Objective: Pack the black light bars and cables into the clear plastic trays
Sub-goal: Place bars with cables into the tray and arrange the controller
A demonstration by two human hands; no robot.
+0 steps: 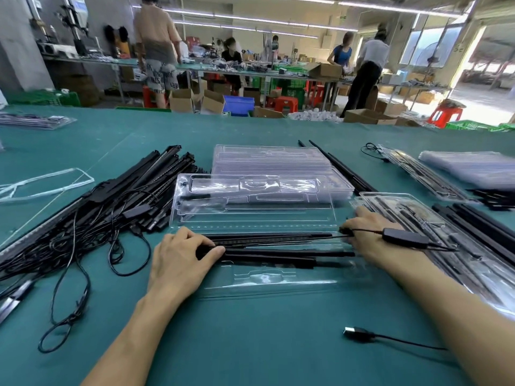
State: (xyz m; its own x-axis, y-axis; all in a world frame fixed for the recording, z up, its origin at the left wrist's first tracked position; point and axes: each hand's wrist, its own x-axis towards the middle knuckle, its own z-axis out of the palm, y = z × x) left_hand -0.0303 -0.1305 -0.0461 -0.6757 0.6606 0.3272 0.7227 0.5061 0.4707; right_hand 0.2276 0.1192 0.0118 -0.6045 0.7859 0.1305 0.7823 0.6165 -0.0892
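At the lower middle of the frame an open clear tray [252, 208] lies on the green surface [250, 344], with its hinged half spread toward the top of the frame. Several black light bars [278, 247] lie side by side across the near half of the tray, running left to right.

The left hand [184, 254] has its fingers curled over the left ends of the bars, the thumb tucked against them, gripping. The right hand [370, 232] is slightly blurred; its fingers bend down around the right ends of the bars. A thin black cable [365, 232] with a small black box [405, 238] on it runs across the back of this hand. A black plug [355, 333] on a lead rests on the surface at the lower right, near the right forearm.

On the left of the frame sits a big pile of loose bars and tangled cables [106, 201]. Behind the open tray is a stack of empty trays [267, 160], with a few loose bars [337, 165] just to its right. Filled trays [434, 227] lie at the right, touching the right hand's far side, with more bars [485, 224] beyond them. People work at benches in the background.
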